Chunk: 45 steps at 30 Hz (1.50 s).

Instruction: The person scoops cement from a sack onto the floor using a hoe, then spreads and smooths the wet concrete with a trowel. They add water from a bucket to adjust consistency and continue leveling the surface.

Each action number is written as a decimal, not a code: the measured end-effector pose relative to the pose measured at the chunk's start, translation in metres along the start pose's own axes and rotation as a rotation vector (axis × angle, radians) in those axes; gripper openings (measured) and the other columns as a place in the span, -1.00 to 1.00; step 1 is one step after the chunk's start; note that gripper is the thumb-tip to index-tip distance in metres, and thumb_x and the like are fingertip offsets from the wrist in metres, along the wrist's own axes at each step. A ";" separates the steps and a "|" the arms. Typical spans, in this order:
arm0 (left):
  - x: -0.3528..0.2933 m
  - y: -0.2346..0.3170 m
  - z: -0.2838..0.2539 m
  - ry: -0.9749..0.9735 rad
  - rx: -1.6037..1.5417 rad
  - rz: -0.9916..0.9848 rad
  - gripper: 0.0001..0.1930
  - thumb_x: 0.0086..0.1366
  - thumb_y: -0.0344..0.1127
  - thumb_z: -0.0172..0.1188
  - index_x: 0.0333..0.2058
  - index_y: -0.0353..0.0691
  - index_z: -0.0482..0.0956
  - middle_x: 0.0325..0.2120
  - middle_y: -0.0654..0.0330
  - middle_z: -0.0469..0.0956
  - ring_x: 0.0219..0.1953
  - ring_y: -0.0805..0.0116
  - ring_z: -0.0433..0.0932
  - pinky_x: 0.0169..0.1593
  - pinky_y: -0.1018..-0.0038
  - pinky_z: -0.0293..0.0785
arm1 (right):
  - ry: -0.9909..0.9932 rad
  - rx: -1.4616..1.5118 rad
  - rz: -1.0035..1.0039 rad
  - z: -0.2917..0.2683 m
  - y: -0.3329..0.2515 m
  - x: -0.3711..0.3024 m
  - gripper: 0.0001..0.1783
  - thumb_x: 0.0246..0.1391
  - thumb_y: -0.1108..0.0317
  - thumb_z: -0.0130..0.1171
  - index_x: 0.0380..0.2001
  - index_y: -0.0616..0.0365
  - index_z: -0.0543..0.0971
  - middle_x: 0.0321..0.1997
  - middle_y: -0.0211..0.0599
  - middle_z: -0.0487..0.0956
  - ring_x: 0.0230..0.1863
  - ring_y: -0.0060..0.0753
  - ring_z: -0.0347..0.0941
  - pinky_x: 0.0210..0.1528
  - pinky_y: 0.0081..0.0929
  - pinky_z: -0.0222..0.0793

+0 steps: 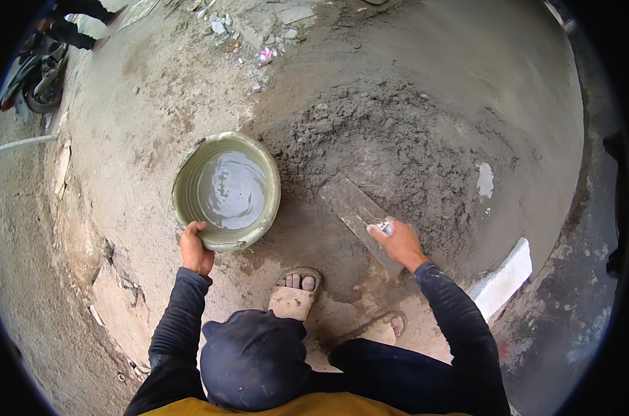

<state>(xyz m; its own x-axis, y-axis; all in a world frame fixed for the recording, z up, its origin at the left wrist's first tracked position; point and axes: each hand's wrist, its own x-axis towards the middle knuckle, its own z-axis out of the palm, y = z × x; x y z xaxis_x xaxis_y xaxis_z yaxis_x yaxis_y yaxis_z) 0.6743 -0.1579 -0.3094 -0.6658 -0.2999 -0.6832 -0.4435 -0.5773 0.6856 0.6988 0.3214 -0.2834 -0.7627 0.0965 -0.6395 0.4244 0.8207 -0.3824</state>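
Note:
My left hand (197, 249) grips the near rim of a round olive-green bucket (185, 187), thumb over the edge. Greyish water (232, 191) with a shiny surface lies inside it. In my right hand (400, 243) is the handle of a flat rectangular plastering trowel (352, 204), its blade slanting toward the upper left. The blade's far end meets the near edge of a heap of wet grey mortar (384, 145). Most of the handle is hidden by my fingers.
Smooth grey mortar (515, 69) spreads beyond the heap to the right. A white slab piece (503, 277) lies near my right forearm. Rubble (221, 26) is scattered at the far side. A motorbike (44, 87) and a person's legs (78, 28) show far left. My sandalled foot (295, 295) is close below.

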 end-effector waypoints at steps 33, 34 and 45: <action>-0.004 0.009 0.004 -0.025 0.023 0.012 -0.86 0.23 -0.45 0.04 -0.27 -0.34 0.52 -0.23 0.17 0.56 -0.15 0.24 0.53 0.08 0.29 0.46 | 0.124 1.174 -0.016 -0.001 -0.043 0.107 -0.58 0.20 -0.13 0.30 -0.45 -0.06 0.48 -0.71 -0.77 0.18 -0.79 -0.83 -0.03 -0.77 -0.65 -0.14; -0.005 0.009 0.004 -0.034 -0.023 0.020 -0.86 0.23 -0.46 0.03 -0.27 -0.35 0.52 -0.23 0.17 0.56 -0.17 0.24 0.53 0.07 0.30 0.47 | 0.136 1.219 0.005 -0.012 -0.028 0.100 -0.56 0.18 -0.16 0.30 -0.49 -0.11 0.43 -0.72 -0.76 0.17 -0.80 -0.80 -0.04 -0.77 -0.65 -0.15; -0.025 0.038 0.125 -0.123 0.011 0.259 -0.70 0.09 -0.66 0.04 -0.16 -0.33 0.40 -0.37 0.21 0.50 -0.31 0.33 0.53 -0.13 0.34 0.55 | -0.117 0.965 0.237 -0.139 0.072 -0.070 -0.55 0.27 -0.10 0.22 -0.45 -0.02 0.36 -0.79 -0.66 0.21 -0.86 -0.71 0.05 -0.84 -0.64 -0.01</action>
<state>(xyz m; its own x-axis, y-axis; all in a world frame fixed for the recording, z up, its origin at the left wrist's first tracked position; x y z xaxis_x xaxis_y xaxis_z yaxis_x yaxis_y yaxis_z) 0.5992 -0.0776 -0.2355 -0.8253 -0.3415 -0.4496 -0.2551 -0.4849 0.8366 0.7152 0.4515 -0.1735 -0.5760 0.0998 -0.8113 0.8136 -0.0262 -0.5808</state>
